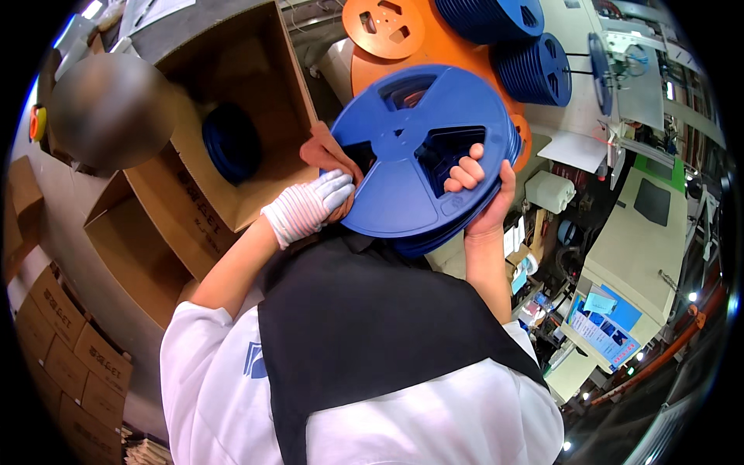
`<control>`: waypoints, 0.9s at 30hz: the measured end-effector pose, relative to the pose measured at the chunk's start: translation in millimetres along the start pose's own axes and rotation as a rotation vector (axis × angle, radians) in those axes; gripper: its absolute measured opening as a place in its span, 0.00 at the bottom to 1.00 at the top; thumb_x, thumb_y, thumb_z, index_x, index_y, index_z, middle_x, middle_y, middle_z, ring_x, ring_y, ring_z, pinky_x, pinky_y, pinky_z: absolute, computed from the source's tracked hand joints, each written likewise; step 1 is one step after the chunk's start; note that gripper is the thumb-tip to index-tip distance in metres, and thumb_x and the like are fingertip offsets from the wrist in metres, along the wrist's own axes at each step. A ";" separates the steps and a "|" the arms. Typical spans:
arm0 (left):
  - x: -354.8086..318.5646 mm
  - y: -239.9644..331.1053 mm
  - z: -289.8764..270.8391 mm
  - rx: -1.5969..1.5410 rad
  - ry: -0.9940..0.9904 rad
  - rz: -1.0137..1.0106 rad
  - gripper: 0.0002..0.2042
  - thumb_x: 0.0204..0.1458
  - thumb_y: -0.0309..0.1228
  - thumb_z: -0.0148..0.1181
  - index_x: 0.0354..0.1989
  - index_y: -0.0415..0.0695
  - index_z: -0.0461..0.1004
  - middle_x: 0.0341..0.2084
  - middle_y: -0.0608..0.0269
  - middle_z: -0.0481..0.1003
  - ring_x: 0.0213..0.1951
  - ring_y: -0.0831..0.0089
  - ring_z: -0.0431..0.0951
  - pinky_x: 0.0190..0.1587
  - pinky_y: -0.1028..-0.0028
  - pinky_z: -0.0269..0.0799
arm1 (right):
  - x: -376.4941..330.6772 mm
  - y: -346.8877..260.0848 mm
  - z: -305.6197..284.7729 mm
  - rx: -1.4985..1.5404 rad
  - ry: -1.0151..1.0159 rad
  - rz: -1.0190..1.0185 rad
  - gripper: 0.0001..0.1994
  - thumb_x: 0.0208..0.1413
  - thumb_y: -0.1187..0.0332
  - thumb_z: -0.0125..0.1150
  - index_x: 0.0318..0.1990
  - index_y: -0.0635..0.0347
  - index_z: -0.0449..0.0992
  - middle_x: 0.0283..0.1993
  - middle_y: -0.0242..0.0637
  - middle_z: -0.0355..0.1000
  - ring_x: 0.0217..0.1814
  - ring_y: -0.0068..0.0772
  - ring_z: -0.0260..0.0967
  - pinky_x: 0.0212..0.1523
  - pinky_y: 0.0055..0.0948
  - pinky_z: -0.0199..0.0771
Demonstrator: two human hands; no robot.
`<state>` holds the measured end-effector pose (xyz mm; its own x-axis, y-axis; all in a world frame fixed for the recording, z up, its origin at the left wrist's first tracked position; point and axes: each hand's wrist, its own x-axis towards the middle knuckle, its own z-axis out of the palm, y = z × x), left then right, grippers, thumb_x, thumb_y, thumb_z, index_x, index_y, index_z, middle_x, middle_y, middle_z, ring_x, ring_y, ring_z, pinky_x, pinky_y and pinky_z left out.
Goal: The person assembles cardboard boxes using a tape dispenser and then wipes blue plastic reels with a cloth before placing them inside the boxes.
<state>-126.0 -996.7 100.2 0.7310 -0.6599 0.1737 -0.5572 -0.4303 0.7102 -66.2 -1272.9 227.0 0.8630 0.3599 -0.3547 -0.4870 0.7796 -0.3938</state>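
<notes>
A stack of large blue plastic reels is held up in front of my chest, its top flange facing me with wide cut-out windows. My bare right hand grips it at the right, fingers hooked through one window and thumb at the rim. On the opposite rim, my left hand, in a striped white glove, presses a reddish-brown cloth against the edge, fingers closed on it. How many reels are in the stack is hard to make out.
To the left, an open cardboard box has dark blue reels inside. Beyond my hands, an orange surface bears an orange reel and more blue reel stacks. A beige machine stands right; stacked cartons lie lower left.
</notes>
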 end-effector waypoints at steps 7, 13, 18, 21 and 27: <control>-80.2 -5.9 -19.3 -0.949 0.515 -0.872 0.13 0.51 0.30 0.60 0.44 0.43 0.69 0.26 0.66 0.72 0.24 0.76 0.71 0.27 0.77 0.66 | 17.6 7.7 9.5 -0.306 0.367 0.076 0.22 0.53 0.67 0.53 0.54 0.68 0.64 0.43 0.43 0.71 0.43 0.40 0.71 0.50 0.41 0.71; -146.6 -26.2 -7.7 -1.600 1.039 -0.931 0.13 0.49 0.36 0.63 0.39 0.48 0.67 0.18 0.71 0.66 0.13 0.83 0.59 0.16 0.83 0.54 | 4.5 14.3 -8.4 -0.423 0.510 0.049 0.22 0.49 0.68 0.55 0.52 0.68 0.65 0.41 0.44 0.72 0.42 0.40 0.72 0.46 0.41 0.74; -181.4 -43.9 16.2 -1.607 1.088 -0.951 0.12 0.50 0.34 0.62 0.40 0.49 0.68 0.18 0.72 0.66 0.13 0.83 0.60 0.16 0.83 0.56 | 0.1 18.2 -15.6 -0.429 0.485 0.018 0.21 0.53 0.64 0.53 0.51 0.68 0.65 0.39 0.43 0.72 0.42 0.39 0.72 0.46 0.40 0.74; -181.1 -62.0 28.1 -1.510 1.092 -1.079 0.08 0.51 0.32 0.60 0.38 0.49 0.69 0.17 0.73 0.65 0.13 0.82 0.59 0.17 0.81 0.58 | -1.6 23.8 -13.0 -0.382 0.460 0.047 0.19 0.54 0.64 0.53 0.51 0.65 0.65 0.36 0.39 0.70 0.38 0.35 0.70 0.44 0.38 0.72; -151.5 -130.6 55.9 -1.245 0.881 -1.344 0.06 0.54 0.29 0.55 0.39 0.48 0.70 0.15 0.72 0.63 0.12 0.81 0.58 0.15 0.80 0.55 | -4.9 35.6 -12.9 -0.460 0.416 0.078 0.17 0.53 0.65 0.54 0.49 0.63 0.65 0.32 0.35 0.67 0.34 0.31 0.66 0.41 0.36 0.70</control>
<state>-186.0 -875.0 -57.0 0.5365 0.2346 -0.8106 0.6282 0.5304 0.5693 -89.5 -1253.5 203.8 0.7425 0.1051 -0.6616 -0.6349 0.4255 -0.6449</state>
